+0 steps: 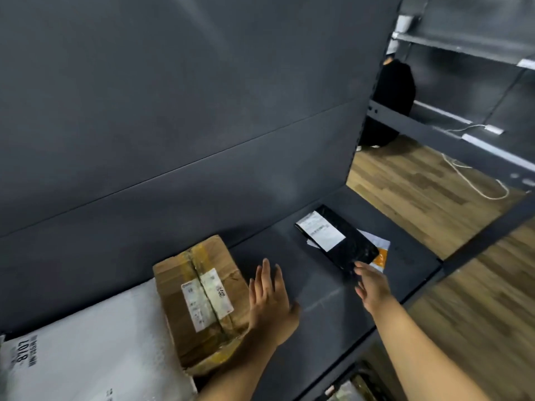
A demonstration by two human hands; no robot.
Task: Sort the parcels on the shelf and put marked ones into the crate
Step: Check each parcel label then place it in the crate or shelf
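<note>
The shelf [333, 299] before me is dark matte grey. My cardboard box [197, 308] is brown, with yellowish tape down its middle and white labels printed in black. Left of the box is a white mailer [86, 357] with black lettering. Right of the box, a glossy black mailer [347, 244] with a white label overlaps a white-and-orange mailer [380, 257]. The floor [419, 198] is brown wood-grain.

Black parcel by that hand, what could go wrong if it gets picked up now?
1. The black parcel lies on a white and orange mailer; pulling it might drag the mailer off the shelf end.
2. The right hand reaches only its near corner, so the glossy bag could slip.
</note>
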